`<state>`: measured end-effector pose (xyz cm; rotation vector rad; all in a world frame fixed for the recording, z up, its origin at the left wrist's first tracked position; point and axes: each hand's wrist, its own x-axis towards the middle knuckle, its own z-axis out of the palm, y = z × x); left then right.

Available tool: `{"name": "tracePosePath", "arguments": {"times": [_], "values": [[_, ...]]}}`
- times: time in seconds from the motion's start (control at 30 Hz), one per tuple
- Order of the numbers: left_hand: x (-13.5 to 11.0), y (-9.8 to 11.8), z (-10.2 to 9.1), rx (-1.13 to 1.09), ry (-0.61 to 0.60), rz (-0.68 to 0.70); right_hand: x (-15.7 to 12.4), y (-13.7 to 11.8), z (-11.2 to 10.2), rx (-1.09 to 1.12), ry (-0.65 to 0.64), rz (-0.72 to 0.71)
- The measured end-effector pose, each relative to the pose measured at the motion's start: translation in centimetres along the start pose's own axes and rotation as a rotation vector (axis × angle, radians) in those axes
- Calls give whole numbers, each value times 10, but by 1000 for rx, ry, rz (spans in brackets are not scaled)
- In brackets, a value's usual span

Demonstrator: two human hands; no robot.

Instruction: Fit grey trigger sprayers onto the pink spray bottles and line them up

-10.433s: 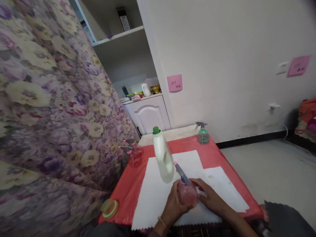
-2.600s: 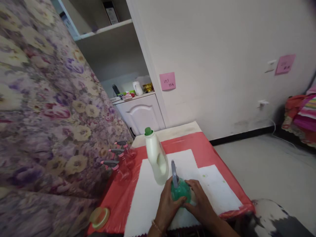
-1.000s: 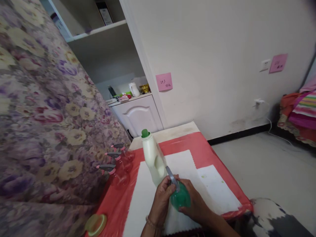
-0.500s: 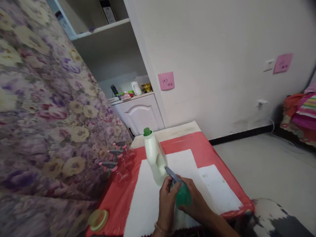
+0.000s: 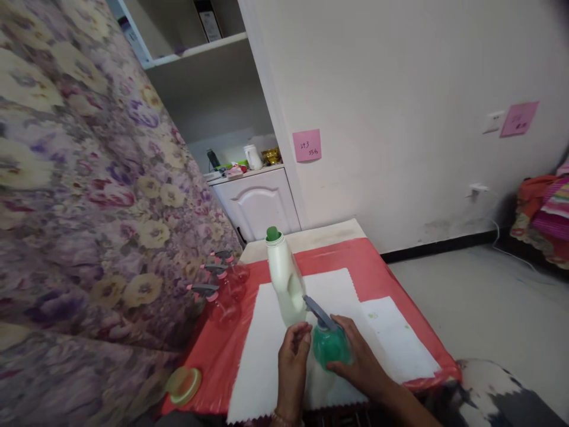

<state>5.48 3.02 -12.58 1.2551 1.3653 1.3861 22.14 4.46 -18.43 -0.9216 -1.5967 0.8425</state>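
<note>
My right hand (image 5: pixel 358 362) is wrapped round a spray bottle (image 5: pixel 329 349) with green liquid inside and a grey trigger head, held over the white cloth (image 5: pixel 255 356). Just left of it, my left hand (image 5: pixel 294 353) is apart from the bottle, its fingers loosely bent with nothing in them. A pale green jug (image 5: pixel 284 276) stands on the cloth behind my hands, a green piece at its mouth. Along the table's left side are several clear spray bottles (image 5: pixel 224 308) with grey and pink heads.
Red covering lies over the table (image 5: pixel 351 255). A round yellow-green lid or dish (image 5: pixel 184 385) sits at the near left corner, and a white sheet (image 5: pixel 395 338) lies on the right. A floral curtain (image 5: pixel 89 237) hangs close on the left; a cabinet (image 5: pixel 260 204) stands behind.
My left hand has come away from the spray bottle's neck, slightly left and down. The bottle remains in my right hand. The whole view has shifted a little.
</note>
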Motion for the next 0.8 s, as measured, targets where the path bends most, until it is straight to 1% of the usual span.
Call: {"name": "tracePosePath", "arguments": {"times": [0.13, 0.23, 0.3, 0.4, 0.53, 0.6, 0.67, 0.7, 0.73, 0.77, 0.8], "values": [[-4, -8, -2, -2, -91, -1, 5, -17, -10, -27, 48, -8], [-9, -15, -7, 24, -142, 24, 7, -34, -14, -31, 35, -2], [-14, -21, -13, 68, -177, 54, 5, -41, -13, -30, 32, 5], [-23, -28, -24, 155, -196, 79, -7, -39, -9, -65, 85, 28], [-32, -43, -45, 299, -148, 145, -31, -29, -2, -122, 191, 95], [-35, -53, -57, 371, -126, 191, -45, -27, 8, -126, 184, 130], [-38, -63, -66, 413, -150, 208, -61, -29, 27, -120, 114, 150], [-41, -67, -69, 412, -169, 201, -69, -31, 39, -116, 56, 151], [-45, -70, -70, 397, -202, 182, -77, -34, 52, -128, 43, 141], [-50, -72, -69, 360, -208, 164, -84, -37, 64, -165, 38, 129], [-57, -73, -68, 300, -232, 98, -91, -40, 76, -213, 42, 124]]}}
